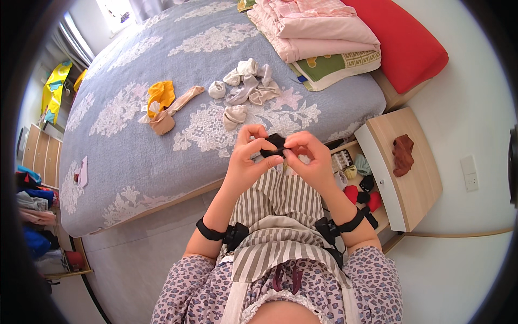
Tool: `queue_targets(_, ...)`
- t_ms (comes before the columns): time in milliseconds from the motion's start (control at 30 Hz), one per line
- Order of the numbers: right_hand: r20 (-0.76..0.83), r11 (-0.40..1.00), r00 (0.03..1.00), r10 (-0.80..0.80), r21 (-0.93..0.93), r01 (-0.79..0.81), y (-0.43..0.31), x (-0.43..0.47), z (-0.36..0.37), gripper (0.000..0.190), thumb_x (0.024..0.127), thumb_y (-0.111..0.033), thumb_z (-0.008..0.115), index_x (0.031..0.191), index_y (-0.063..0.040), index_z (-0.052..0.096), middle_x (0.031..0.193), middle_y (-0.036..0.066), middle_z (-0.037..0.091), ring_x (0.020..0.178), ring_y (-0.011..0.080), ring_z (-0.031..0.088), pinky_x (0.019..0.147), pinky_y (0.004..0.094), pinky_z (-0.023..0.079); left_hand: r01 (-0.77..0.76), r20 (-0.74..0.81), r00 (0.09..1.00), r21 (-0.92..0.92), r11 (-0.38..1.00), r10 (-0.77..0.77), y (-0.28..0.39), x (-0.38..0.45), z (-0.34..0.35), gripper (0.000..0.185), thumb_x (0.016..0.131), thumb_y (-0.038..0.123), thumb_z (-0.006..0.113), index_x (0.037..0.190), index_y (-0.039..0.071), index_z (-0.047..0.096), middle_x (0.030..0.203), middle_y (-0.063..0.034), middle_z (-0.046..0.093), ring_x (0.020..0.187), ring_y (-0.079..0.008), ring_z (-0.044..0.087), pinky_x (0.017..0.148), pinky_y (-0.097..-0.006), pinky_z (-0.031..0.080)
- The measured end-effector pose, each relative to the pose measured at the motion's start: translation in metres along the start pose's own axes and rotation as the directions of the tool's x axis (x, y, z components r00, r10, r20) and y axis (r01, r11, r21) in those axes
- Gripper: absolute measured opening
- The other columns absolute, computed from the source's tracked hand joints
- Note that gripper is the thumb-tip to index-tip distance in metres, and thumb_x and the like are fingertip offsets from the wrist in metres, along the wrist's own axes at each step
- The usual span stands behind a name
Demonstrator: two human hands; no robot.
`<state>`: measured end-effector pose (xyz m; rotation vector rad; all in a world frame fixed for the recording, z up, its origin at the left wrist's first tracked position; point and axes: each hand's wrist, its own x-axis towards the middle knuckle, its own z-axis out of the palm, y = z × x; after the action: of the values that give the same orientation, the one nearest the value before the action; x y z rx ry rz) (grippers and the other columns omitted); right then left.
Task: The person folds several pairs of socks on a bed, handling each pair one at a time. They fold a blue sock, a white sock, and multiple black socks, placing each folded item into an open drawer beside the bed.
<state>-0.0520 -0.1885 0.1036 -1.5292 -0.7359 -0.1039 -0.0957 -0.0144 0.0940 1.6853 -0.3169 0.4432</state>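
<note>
Between my two hands is a small black cloth item, likely a sock, held above the near edge of the bed. The fingers and thumb of my left hand pinch its left side. On its right side, my right hand grips it between thumb and fingertips. Beyond the hands, several pale socks lie in a loose pile on the bed, with one cream rolled sock closest to me. Farther left lie a mustard-yellow sock and a beige sock.
An open drawer at my right holds several rolled socks, some red. A brown cloth item lies on the nightstand. Folded pink bedding is stacked on the bed. A phone lies at the bed's left. Shelves with clothes stand far left.
</note>
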Motion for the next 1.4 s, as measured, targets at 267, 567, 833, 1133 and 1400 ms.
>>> queue_targets(267, 0.154, 0.731, 0.879, -0.451, -0.501, 0.463, -0.005, 0.002, -0.008, 0.034, 0.072, 0.006, 0.067, 0.104, -0.006, 0.061, 0.089, 0.007, 0.057, 0.066, 0.0188, 0.058, 0.054, 0.0269, 0.048, -0.198, -0.055, 0.974, 0.266, 0.943, 0.220, 0.017, 0.001, 0.005, 0.017, 0.071, 0.001, 0.075, 0.081, 0.002, 0.061, 0.106, -0.0090, 0.056, 0.074, -0.0146, 0.058, 0.064, -0.0275, 0.048)
queue_targets(567, 0.167, 0.673, 0.829, -0.533, -0.511, 0.535, -0.022, 0.011, -0.008, 0.021, 0.077, 0.000, 0.067, 0.098, -0.003, 0.063, 0.089, 0.009, 0.057, 0.083, 0.0247, 0.056, 0.068, 0.0303, 0.048, -0.263, -0.067, 0.957, 0.199, 0.944, 0.281, 0.017, 0.000, 0.007, 0.015, 0.076, -0.002, 0.069, 0.086, 0.001, 0.058, 0.105, -0.0101, 0.057, 0.085, -0.0165, 0.058, 0.071, -0.0251, 0.050)
queue_targets(833, 0.243, 0.928, 0.955, 0.168, 0.288, -0.237, -0.001, 0.000, -0.017, 0.007, 0.086, -0.004, 0.063, 0.092, -0.001, 0.061, 0.093, 0.003, 0.061, 0.086, 0.0106, 0.055, 0.075, 0.0241, 0.044, 0.092, 0.020, 0.996, -0.394, 0.914, -0.091, -0.004, -0.009, 0.025, 0.008, 0.094, 0.004, 0.052, 0.098, 0.003, 0.045, 0.111, -0.0092, 0.053, 0.087, -0.0111, 0.054, 0.068, -0.0240, 0.048)
queue_targets(1133, 0.150, 0.693, 0.871, 0.467, 0.550, -0.466, 0.005, -0.007, -0.046, 0.028, 0.088, -0.008, 0.062, 0.114, -0.001, 0.055, 0.094, 0.004, 0.060, 0.072, 0.0094, 0.055, 0.067, 0.0234, 0.047, 0.120, -0.010, 0.988, -0.553, 0.824, -0.151, -0.017, -0.003, 0.039, 0.017, 0.090, 0.000, 0.057, 0.100, 0.005, 0.044, 0.108, -0.0060, 0.050, 0.103, -0.0137, 0.048, 0.085, -0.0263, 0.043)
queue_targets(1400, 0.161, 0.716, 0.825, 0.542, 0.426, -0.553, 0.011, -0.039, -0.084, 0.030, 0.083, -0.007, 0.066, 0.110, 0.002, 0.059, 0.088, 0.007, 0.064, 0.067, 0.0121, 0.061, 0.060, 0.0243, 0.050, 0.417, 0.240, 0.907, -0.615, 0.669, -0.345, -0.018, 0.007, 0.076, 0.017, 0.084, 0.002, 0.065, 0.095, 0.006, 0.054, 0.091, -0.0008, 0.058, 0.087, -0.0111, 0.057, 0.071, -0.0240, 0.047)
